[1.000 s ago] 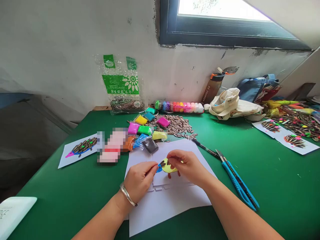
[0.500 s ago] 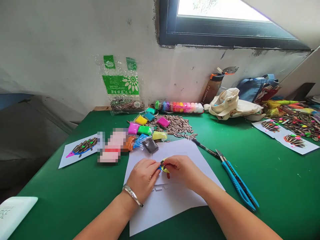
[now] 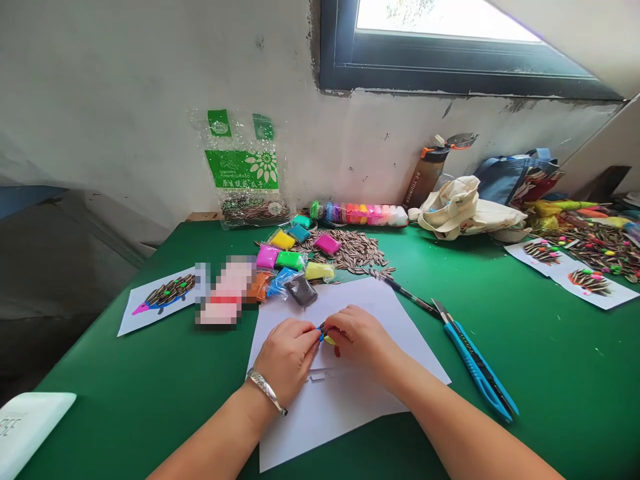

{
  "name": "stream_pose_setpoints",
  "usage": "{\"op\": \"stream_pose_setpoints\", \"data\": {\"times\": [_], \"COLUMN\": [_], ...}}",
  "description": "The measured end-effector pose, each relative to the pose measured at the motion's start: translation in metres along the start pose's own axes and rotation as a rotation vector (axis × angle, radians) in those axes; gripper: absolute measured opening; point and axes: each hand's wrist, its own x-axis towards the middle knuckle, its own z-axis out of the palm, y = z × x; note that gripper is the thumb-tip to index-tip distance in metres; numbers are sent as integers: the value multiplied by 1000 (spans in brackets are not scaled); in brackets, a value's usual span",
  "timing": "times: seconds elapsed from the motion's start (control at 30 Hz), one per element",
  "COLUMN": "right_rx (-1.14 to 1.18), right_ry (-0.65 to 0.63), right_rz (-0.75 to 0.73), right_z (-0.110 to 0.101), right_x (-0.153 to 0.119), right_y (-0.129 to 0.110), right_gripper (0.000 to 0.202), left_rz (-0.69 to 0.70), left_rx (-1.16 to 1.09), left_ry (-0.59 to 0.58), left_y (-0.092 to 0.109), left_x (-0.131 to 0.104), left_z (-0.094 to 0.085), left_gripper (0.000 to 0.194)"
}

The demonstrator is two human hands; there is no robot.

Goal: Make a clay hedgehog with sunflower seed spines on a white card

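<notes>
A small yellow clay piece [image 3: 329, 340] with blue clay and dark seeds on it lies over the white paper [image 3: 350, 407], partly hidden by my fingers. My left hand [image 3: 286, 350], with a silver bracelet at the wrist, pinches the blue edge from the left. From the right, my right hand [image 3: 357, 333] has its fingertips closed on a dark seed at the top of the clay piece. A small reddish-brown bit shows under the right fingers. Sunflower seeds [image 3: 357, 250] are heaped behind the paper, with packets of coloured clay [image 3: 289, 260] beside them.
A blue utility knife [image 3: 475, 363] and a black pen [image 3: 410, 297] lie right of the paper. A hedgehog picture [image 3: 165, 297] is at left, near a white device [image 3: 37, 427]. Against the wall stand a seed bag [image 3: 245, 173] and a bottle [image 3: 425, 177].
My right hand has shifted slightly left and its fingers now cover more of the yellow clay piece. My left hand has barely moved.
</notes>
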Motion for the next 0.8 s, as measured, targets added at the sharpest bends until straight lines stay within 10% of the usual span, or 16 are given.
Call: {"op": "stream_pose_setpoints", "data": {"times": [0.8], "right_rx": [-144], "right_ry": [42], "right_rz": [-112], "right_z": [11], "right_x": [-3], "right_y": [3], "right_gripper": [16], "left_rz": [34], "left_rx": [29], "left_ry": [9], "left_y": [1], "left_x": [2], "left_z": [2], "left_gripper": [22]}}
